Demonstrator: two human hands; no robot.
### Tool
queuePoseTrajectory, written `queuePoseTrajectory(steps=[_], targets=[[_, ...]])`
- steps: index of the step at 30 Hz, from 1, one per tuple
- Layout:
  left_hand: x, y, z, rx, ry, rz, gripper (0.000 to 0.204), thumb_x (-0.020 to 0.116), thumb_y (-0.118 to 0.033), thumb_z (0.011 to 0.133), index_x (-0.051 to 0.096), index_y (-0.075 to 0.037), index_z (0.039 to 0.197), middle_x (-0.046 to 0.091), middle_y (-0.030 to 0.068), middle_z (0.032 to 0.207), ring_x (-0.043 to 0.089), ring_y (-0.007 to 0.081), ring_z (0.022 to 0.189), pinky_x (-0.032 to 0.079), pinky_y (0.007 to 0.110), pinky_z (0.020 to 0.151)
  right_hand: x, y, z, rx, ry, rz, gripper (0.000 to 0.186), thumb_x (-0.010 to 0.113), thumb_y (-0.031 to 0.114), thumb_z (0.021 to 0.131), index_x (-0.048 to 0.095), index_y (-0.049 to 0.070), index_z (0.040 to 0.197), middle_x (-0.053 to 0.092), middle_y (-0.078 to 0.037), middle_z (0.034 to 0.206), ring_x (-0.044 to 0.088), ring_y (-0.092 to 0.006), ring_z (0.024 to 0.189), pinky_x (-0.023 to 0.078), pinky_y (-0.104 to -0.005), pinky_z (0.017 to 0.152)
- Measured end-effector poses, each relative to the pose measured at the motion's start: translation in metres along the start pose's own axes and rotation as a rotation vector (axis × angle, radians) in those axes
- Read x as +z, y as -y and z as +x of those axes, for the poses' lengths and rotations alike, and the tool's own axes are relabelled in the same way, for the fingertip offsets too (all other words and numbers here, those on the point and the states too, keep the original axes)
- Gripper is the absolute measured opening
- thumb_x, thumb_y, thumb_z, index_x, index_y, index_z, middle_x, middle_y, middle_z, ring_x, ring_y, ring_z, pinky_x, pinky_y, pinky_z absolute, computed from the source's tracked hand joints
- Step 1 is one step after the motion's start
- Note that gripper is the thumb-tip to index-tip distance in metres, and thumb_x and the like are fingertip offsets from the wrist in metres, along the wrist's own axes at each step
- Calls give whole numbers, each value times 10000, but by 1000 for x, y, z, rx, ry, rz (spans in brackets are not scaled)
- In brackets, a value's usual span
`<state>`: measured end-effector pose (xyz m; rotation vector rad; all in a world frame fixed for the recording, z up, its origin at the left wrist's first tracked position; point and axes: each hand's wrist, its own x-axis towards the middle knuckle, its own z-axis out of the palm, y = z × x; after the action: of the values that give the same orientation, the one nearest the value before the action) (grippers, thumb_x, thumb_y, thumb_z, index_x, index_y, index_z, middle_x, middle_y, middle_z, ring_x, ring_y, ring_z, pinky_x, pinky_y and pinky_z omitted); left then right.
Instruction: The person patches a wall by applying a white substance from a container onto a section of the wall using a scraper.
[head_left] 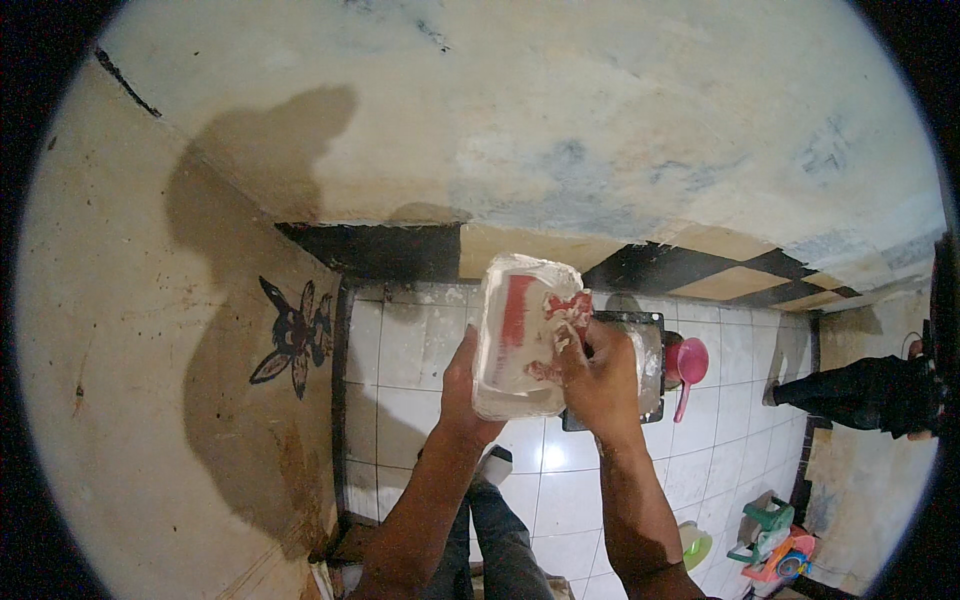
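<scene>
My left hand [461, 388] is closed on the left side of a rectangular tub [487, 335], holding it up and tilted above the floor. White paste coats the tub's rim and inside, and a streak of red shows through. Over the tub's right part, my right hand [608, 380] is closed on a crumpled red piece [570, 308] smeared with white paste, perhaps a cloth. Its lower end touches or nearly touches the tub's inside. The fingertips are partly hidden behind it.
Behind my right hand lies a black tray [655, 402] with white residue. A pink dipper [690, 360] rests to its right. Farther right are a light green bowl [697, 547], a green stool [768, 518] and another person [860, 392]. Ahead stands a patched wall [620, 130].
</scene>
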<state>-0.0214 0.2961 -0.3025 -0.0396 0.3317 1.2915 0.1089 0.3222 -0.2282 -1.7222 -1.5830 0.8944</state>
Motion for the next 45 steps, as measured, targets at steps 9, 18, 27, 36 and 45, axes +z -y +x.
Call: queuePoseTrajectory(steps=[9, 18, 27, 36, 45], targets=[[-4, -1, 2, -48, -38, 14, 638, 695, -101, 814, 377, -32, 1363, 530, 105, 1252, 555, 183, 1093, 496, 336, 919, -2, 7, -6, 76, 21, 58, 167, 560, 102, 854, 632, -42, 897, 642, -218, 732, 651, -314, 649, 494, -400, 609], [-8, -1, -4, 38, -59, 318, 477, 335, -390, 1004, 432, -38, 1312, 562, 148, 1207, 577, 280, 1091, 475, 441, 952, 19, -8, -10, 15, 92, 342, 207, 533, 115, 910, 644, -30, 1008, 680, -121, 834, 623, -139, 730, 520, -321, 652], [-10, -7, -4, -17, -7, 76, 544, 325, -448, 986, 401, -54, 1354, 523, 165, 1283, 549, 308, 1149, 438, 474, 988, -5, 5, -24, 169, -111, 760, 157, 567, 144, 932, 647, 14, 900, 561, 27, 721, 447, -33, 604, 358, -199, 534], [-10, -6, -4, -76, 6, -102, 517, 307, -423, 990, 395, -79, 1366, 510, 131, 1303, 522, 290, 1188, 423, 463, 1008, -17, -18, -23, 335, -38, 1100, 322, 591, 177, 913, 571, -3, 1180, 640, -106, 1108, 640, -185, 981, 530, -311, 837], [2, -10, -5, 141, -31, 255, 516, 362, -411, 957, 426, -58, 1327, 540, 135, 1255, 567, 263, 1132, 494, 455, 934, -32, -6, 31, 119, -151, 1304, 375, 643, 156, 878, 504, 71, 1216, 600, -18, 1092, 588, -99, 882, 493, -210, 646]])
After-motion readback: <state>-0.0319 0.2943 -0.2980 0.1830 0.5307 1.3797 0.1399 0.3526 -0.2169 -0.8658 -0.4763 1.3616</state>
